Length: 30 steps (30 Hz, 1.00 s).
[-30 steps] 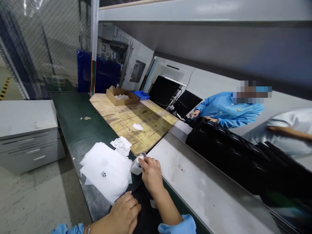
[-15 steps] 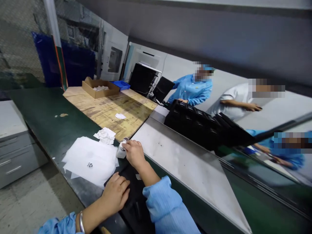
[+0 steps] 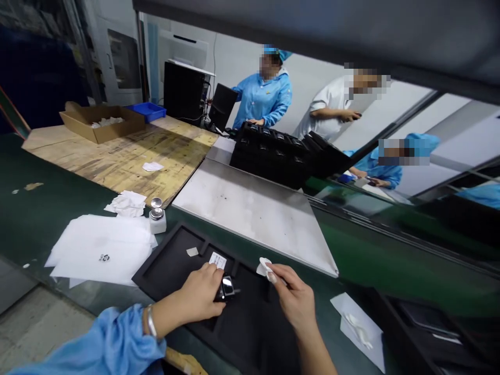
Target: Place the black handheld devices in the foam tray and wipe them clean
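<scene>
My left hand (image 3: 199, 294) is closed around a small black device (image 3: 226, 286) with a bright square face, low over a black compartmented tray (image 3: 164, 268). A white label (image 3: 217, 261) shows just beyond its fingers, and a small pale paper piece (image 3: 192, 252) lies in the tray. To the right, my right hand (image 3: 292, 297) pinches a folded white wipe (image 3: 264, 266) between thumb and fingers, apart from the device. Behind the tray stands a white dispenser bottle (image 3: 158, 223) with its metal lid flipped up.
White sheets (image 3: 101, 245) and a crumpled tissue (image 3: 128, 203) lie left of the bottle. A cardboard box (image 3: 101, 130) and blue bin (image 3: 148, 111) sit on a wooden board. More black trays (image 3: 422, 317) are at right, beside a paper with a wipe (image 3: 357, 329). Co-workers stand beyond.
My right hand has left the bottle and come right, with a white wipe now visible in it. My left hand, earlier resting on the dark tray, now grips the black device. The view has turned right.
</scene>
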Each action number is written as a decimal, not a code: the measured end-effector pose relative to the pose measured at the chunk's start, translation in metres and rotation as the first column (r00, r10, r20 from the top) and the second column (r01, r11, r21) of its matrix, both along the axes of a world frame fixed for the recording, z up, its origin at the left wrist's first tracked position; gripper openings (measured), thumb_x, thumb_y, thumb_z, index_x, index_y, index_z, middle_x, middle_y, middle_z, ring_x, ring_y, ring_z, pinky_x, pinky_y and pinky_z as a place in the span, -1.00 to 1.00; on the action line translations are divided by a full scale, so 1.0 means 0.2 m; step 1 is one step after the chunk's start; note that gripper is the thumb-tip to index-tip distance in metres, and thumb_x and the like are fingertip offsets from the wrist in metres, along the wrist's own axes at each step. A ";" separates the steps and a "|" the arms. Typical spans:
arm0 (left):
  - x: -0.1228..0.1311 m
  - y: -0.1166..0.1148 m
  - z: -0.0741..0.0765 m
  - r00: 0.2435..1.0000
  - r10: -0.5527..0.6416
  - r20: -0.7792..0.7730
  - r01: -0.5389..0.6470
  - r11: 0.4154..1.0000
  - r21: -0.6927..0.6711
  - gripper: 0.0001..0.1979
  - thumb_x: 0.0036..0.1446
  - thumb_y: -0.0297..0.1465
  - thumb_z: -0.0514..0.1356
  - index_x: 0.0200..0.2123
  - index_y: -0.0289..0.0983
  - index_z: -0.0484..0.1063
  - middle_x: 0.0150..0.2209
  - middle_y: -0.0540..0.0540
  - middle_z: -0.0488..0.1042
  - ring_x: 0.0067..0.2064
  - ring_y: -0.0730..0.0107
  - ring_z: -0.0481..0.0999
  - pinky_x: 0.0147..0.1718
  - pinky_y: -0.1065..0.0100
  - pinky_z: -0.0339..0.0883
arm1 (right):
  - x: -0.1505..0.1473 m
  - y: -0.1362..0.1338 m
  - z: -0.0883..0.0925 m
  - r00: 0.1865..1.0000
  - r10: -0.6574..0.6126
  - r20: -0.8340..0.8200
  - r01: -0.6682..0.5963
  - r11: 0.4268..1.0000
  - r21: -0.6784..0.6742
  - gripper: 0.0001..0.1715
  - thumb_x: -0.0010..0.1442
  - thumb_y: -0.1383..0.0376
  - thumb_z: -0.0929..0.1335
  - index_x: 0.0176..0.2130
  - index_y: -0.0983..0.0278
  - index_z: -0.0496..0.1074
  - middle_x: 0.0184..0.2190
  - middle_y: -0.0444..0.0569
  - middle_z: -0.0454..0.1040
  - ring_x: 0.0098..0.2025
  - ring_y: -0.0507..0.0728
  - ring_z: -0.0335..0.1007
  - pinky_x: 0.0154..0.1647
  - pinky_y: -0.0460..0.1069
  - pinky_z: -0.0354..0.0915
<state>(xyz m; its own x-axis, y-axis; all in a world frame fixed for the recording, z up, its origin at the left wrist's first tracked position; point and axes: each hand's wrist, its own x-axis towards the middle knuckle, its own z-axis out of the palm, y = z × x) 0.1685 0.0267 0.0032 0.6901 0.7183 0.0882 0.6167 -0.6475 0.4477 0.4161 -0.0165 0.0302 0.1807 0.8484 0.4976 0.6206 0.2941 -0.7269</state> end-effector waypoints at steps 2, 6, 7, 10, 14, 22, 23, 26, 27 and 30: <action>-0.10 -0.02 0.00 0.958 -0.054 0.282 0.066 0.997 -0.034 -0.33 -0.09 -0.41 0.33 0.14 -0.30 0.24 0.01 -0.23 0.38 0.03 0.10 0.40 -0.01 0.14 0.40 | 0.01 -0.06 0.01 1.000 -0.003 -0.029 0.003 1.000 0.012 -0.83 0.23 0.25 0.39 -0.20 0.19 0.60 -0.27 0.01 0.53 -0.26 0.14 0.50 -0.37 -0.04 0.41; -0.19 -0.09 -0.01 0.793 -0.017 0.609 0.083 0.993 -0.080 -0.30 -0.05 -0.48 0.27 0.20 -0.23 0.17 0.05 -0.22 0.36 0.07 0.11 0.40 0.04 0.12 0.38 | -0.16 -0.08 0.13 0.964 0.258 0.060 -0.261 0.964 0.049 -0.67 0.27 0.41 0.32 -0.05 0.12 0.54 -0.19 0.00 0.48 -0.18 0.12 0.46 -0.28 -0.02 0.43; -0.19 -0.11 -0.02 0.778 -0.009 0.628 0.074 0.994 -0.077 -0.30 -0.05 -0.47 0.27 0.19 -0.23 0.18 0.04 -0.22 0.37 0.07 0.10 0.41 0.04 0.11 0.38 | -0.21 -0.06 0.17 0.926 0.361 0.113 -0.368 0.928 0.052 -0.61 0.28 0.46 0.28 -0.01 0.11 0.51 -0.18 0.00 0.48 -0.15 0.12 0.45 -0.22 0.00 0.43; -0.18 -0.13 -0.04 0.749 0.011 0.662 0.047 0.996 -0.069 -0.32 -0.08 -0.48 0.29 0.16 -0.24 0.21 0.01 -0.22 0.38 0.04 0.11 0.43 0.03 0.09 0.40 | -0.34 -0.01 0.21 0.751 0.585 0.307 -0.620 0.784 0.023 -0.52 0.27 0.52 0.22 0.05 0.13 0.44 -0.17 0.01 0.47 -0.11 0.12 0.42 -0.08 0.07 0.43; -0.18 -0.15 -0.04 0.721 0.034 0.692 0.013 0.998 -0.063 -0.33 -0.07 -0.48 0.27 0.16 -0.26 0.22 0.01 -0.24 0.38 0.03 0.12 0.44 0.00 0.10 0.42 | -0.30 0.05 0.17 0.698 0.512 0.501 -0.602 0.798 0.022 -0.53 0.26 0.54 0.20 0.03 0.17 0.43 -0.21 0.00 0.48 -0.17 0.11 0.43 -0.02 0.13 0.44; -0.21 -0.14 -0.06 0.706 0.015 0.708 0.021 0.999 -0.042 -0.31 -0.13 -0.52 0.21 0.16 -0.27 0.20 -0.01 -0.24 0.39 0.02 0.08 0.44 -0.01 0.07 0.42 | -0.34 0.01 0.18 0.618 0.567 0.544 -0.662 0.749 -0.030 -0.51 0.28 0.47 0.20 0.15 0.23 0.35 -0.15 0.06 0.48 -0.09 0.18 0.43 0.09 0.23 0.39; -0.22 -0.14 -0.06 0.701 0.020 0.712 0.018 0.999 -0.045 -0.30 -0.13 -0.52 0.21 0.16 -0.27 0.20 0.00 -0.24 0.38 0.02 0.08 0.44 -0.01 0.07 0.42 | -0.33 0.02 0.17 0.609 0.561 0.561 -0.655 0.755 -0.043 -0.50 0.27 0.48 0.19 0.15 0.24 0.36 -0.15 0.07 0.49 -0.09 0.18 0.43 0.08 0.23 0.40; -0.23 -0.14 -0.07 0.692 -0.002 0.721 0.050 0.998 -0.046 -0.31 -0.11 -0.51 0.23 0.17 -0.26 0.21 0.00 -0.24 0.38 0.03 0.11 0.43 0.00 0.11 0.41 | -0.30 0.02 0.16 0.695 0.398 0.599 -0.509 0.861 0.018 -0.43 0.24 0.54 0.16 0.10 0.15 0.41 -0.22 0.02 0.49 -0.16 0.16 0.45 -0.06 0.15 0.48; -0.23 -0.13 -0.07 0.691 -0.010 0.723 0.062 0.997 -0.046 -0.31 -0.10 -0.51 0.23 0.17 -0.27 0.21 0.00 -0.24 0.38 0.03 0.11 0.43 0.00 0.11 0.41 | -0.30 0.02 0.16 0.724 0.349 0.595 -0.465 0.884 0.047 -0.42 0.24 0.55 0.16 0.10 0.12 0.41 -0.23 0.02 0.48 -0.17 0.15 0.45 -0.09 0.13 0.49; -0.23 -0.13 -0.07 0.689 -0.006 0.725 0.073 0.995 -0.061 -0.31 -0.12 -0.51 0.23 0.16 -0.28 0.21 -0.02 -0.23 0.39 0.02 0.11 0.44 0.00 0.11 0.42 | -0.34 0.00 0.16 0.700 0.432 0.568 -0.543 0.839 0.031 -0.50 0.31 0.46 0.18 0.16 0.17 0.36 -0.17 0.06 0.48 -0.12 0.19 0.44 -0.01 0.19 0.44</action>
